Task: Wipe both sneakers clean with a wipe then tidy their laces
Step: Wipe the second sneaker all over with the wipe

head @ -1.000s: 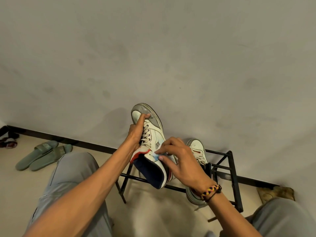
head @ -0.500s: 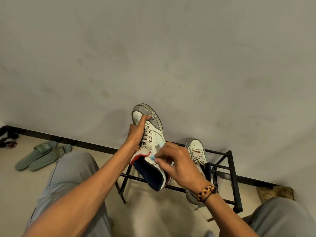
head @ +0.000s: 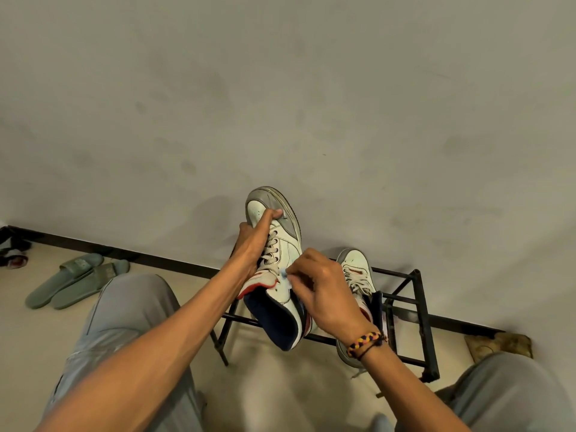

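I hold a white sneaker with a grey toe and navy lining up in the air, toe pointing away. My left hand grips it from the left, thumb across the toe cap. My right hand pinches a small pale blue wipe against the sneaker's side near the collar. The second white sneaker rests on the black metal rack, partly hidden behind my right hand and wrist.
A plain grey wall fills the upper view, with a black skirting along its base. A pair of green slides lies on the floor at left. My grey-trousered knees flank the rack. A brown cloth lies at right.
My right hand with the wipe has slid up the sneaker's side, from near the heel to the collar by the laces. The left hand keeps its grip.
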